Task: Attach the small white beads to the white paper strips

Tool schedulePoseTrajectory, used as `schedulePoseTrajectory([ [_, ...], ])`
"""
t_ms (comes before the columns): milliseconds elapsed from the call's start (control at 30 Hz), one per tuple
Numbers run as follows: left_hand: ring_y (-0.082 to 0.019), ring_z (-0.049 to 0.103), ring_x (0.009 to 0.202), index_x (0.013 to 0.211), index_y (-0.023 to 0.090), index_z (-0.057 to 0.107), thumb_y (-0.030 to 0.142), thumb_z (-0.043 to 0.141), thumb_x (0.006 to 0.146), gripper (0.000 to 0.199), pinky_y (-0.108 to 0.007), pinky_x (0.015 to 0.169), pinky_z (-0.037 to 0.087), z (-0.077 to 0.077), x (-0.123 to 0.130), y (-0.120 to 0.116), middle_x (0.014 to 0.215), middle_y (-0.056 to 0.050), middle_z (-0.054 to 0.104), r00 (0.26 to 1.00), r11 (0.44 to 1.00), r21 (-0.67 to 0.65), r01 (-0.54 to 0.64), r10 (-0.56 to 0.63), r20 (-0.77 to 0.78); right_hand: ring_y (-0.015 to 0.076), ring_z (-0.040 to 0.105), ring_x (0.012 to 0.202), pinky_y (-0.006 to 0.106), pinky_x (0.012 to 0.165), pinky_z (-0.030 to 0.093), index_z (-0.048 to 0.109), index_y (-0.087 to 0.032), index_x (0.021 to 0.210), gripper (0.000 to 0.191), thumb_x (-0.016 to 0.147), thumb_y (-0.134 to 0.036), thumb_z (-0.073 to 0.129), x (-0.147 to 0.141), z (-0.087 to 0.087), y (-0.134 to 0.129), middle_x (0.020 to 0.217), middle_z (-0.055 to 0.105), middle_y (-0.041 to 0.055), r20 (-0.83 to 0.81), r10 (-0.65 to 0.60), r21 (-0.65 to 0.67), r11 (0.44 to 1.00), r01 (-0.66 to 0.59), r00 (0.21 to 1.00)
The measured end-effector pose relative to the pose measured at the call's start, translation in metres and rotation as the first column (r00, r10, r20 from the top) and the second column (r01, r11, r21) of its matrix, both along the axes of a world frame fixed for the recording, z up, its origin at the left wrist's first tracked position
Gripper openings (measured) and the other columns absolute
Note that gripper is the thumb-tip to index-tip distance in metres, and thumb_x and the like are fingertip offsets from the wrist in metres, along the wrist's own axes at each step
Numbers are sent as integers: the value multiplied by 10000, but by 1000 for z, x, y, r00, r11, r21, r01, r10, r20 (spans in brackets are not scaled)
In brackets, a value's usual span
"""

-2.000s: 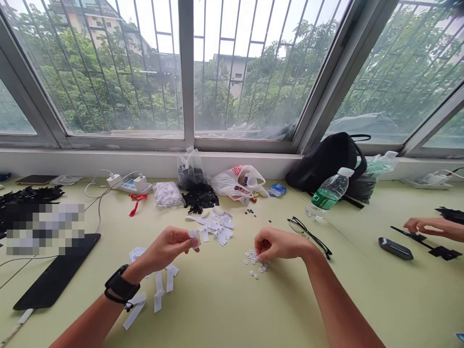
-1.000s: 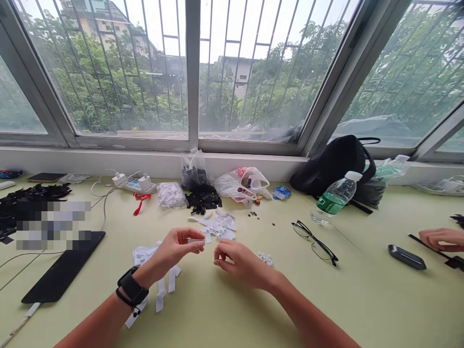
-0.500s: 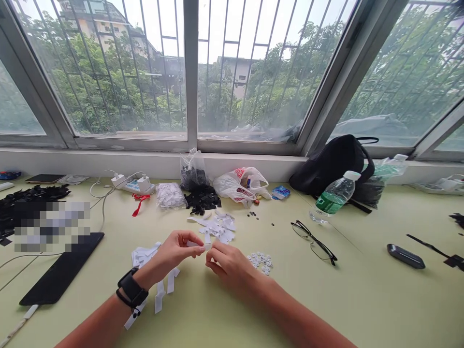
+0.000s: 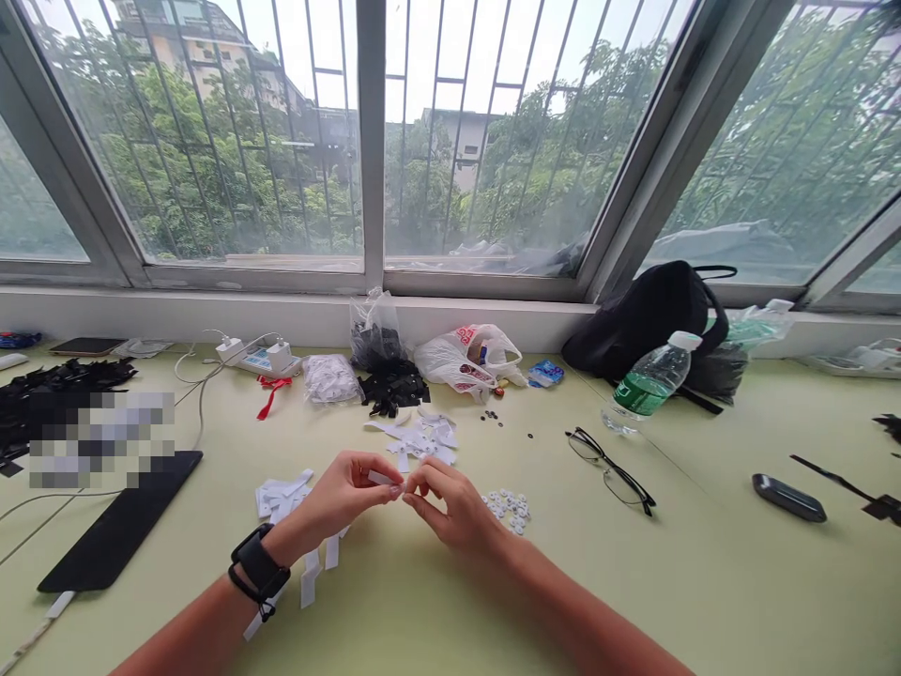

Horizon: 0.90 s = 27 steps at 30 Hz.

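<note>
Over the pale green surface (image 4: pixel 415 620), the left hand (image 4: pixel 344 490) pinches a small white fabric strip (image 4: pixel 381 478), and the right hand (image 4: pixel 449 507) meets its end with thumb and fingertips drawn narrow, though I can't tell whether they grip anything; small white round plastic discs (image 4: pixel 520 513) lie just beyond that wrist. Towards the window, a clear plastic bag (image 4: pixel 375 308) holds black pieces, a clear flat packet (image 4: pixel 332 379) is full of white ones, and a red-printed white plastic carrier bag (image 4: pixel 437 362) gapes around mixed small items I can't make out.
</note>
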State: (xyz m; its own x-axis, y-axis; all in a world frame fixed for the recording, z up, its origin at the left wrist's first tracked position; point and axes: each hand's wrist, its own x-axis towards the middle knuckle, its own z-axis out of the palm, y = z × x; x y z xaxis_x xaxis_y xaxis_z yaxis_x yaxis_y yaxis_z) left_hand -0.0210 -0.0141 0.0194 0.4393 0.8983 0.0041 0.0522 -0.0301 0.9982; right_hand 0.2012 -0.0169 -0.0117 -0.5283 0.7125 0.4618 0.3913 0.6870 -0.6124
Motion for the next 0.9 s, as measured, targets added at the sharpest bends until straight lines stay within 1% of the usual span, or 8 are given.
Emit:
schedulePoseTrajectory([
  [133, -184, 672, 783, 882, 151, 801, 330, 852, 773, 215, -286, 743, 499, 4, 0, -4, 840, -75, 769, 999, 998, -52, 21, -18, 51, 181, 577, 787, 304, 727, 471, 620, -221, 955, 92, 1005, -288, 582, 0, 3, -1, 875, 594, 32, -20, -4, -33, 999, 3, 1000],
  [300, -178, 664, 768, 852, 143, 788, 328, 877, 748, 230, -281, 721, 487, 7, 0, -5, 823, -72, 761, 996, 995, -93, 30, -21, 90, 178, 550, 768, 302, 701, 449, 617, -219, 934, 108, 1005, -292, 582, 1, 7, -4, 870, 590, 31, -55, 0, -76, 997, -5, 998],
  [500, -176, 646, 768, 829, 149, 787, 275, 856, 754, 163, -282, 720, 491, 6, -1, -3, 789, -55, 743, 998, 999, -43, -3, 5, 60, 166, 500, 758, 293, 691, 418, 591, -217, 887, 143, 1004, -300, 592, 0, 14, -9, 852, 567, 13, -91, -16, -141, 990, 3, 996],
  [633, -180, 650, 784, 841, 149, 782, 254, 830, 769, 136, -286, 732, 490, 4, -2, -3, 805, -54, 742, 999, 999, -41, -15, 17, 47, 161, 468, 745, 288, 681, 400, 600, -213, 882, 161, 994, -328, 613, 0, 16, -9, 825, 535, 4, -119, -33, -200, 980, 8, 992],
  [767, -168, 633, 768, 852, 153, 779, 240, 803, 786, 111, -267, 699, 465, 1, -3, -2, 793, -40, 730, 999, 1000, -13, -28, 29, 32, 153, 437, 731, 280, 664, 375, 607, -202, 876, 207, 986, -376, 634, 0, 22, -10, 817, 512, -1, -176, -29, -306, 952, -27, 984],
  [900, -164, 624, 751, 900, 148, 778, 243, 801, 789, 148, -261, 674, 443, -1, -4, -1, 810, -43, 732, 999, 999, -7, -39, 39, 5, 137, 383, 688, 271, 621, 329, 597, -195, 893, 261, 980, -436, 643, 3, 30, -11, 786, 471, -17, -256, -2, -447, 887, -117, 967],
])
